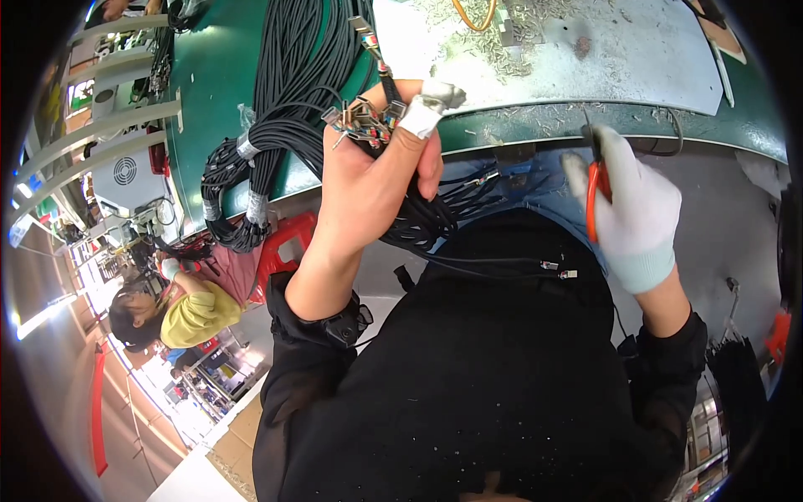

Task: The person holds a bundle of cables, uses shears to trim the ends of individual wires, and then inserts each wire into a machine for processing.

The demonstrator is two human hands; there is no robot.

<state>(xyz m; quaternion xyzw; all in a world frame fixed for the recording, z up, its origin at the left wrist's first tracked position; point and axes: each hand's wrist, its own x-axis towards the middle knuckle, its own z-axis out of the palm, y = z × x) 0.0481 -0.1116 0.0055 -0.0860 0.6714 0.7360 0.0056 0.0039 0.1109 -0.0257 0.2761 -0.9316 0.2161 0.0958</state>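
My left hand (376, 171) is bare except for white tape on a fingertip, and it grips a bunch of black cables (418, 213) whose ends carry small metal connectors (361, 121) with coloured wires. The cables hang down over my lap. My right hand (631, 201) wears a white glove and holds a red-handled cutter (595, 188) near the edge of the green workbench (585, 121). Both sleeves are black.
A large bundle of black cables (284, 100), taped in places, lies across the bench to the left. A white mat (602, 50) strewn with metal scraps covers the bench top. Another person in a yellow top (188, 314) sits at the left by a red stool (284, 251).
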